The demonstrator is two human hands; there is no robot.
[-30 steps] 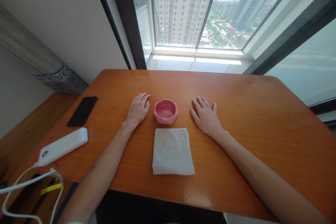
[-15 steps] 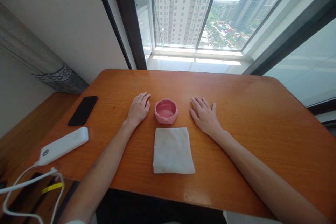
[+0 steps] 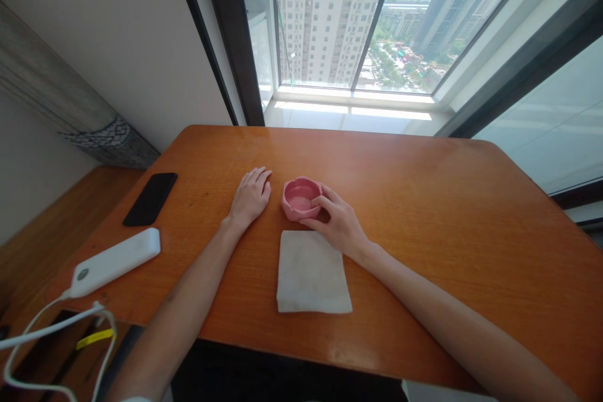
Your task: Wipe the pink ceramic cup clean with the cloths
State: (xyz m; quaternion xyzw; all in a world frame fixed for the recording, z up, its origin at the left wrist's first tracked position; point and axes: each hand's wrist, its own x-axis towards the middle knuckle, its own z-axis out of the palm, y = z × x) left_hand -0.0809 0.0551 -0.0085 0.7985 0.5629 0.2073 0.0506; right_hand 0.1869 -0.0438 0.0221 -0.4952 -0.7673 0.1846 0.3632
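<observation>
at the middle of the frame, the pink bowl (image 3: pixel 293 210) sat on the wooden table (image 3: pixel 452 213), well inside its far and near edges. a broad stretch of wood ran from the right hand (image 3: pixel 338 220) toward the right of the frame, and a strip of it lay between the bowl and the far edge. just below the bowl was the white cloth (image 3: pixel 313 276); just left of the bowl, the left hand (image 3: pixel 251 196) rested palm down, fingers loosely extended. the bowl's mouth pointed up; its long axis was hard to tell, the outline being nearly even. it had faceted walls and a wavy rim. the right hand held its right side between thumb and fingers.
</observation>
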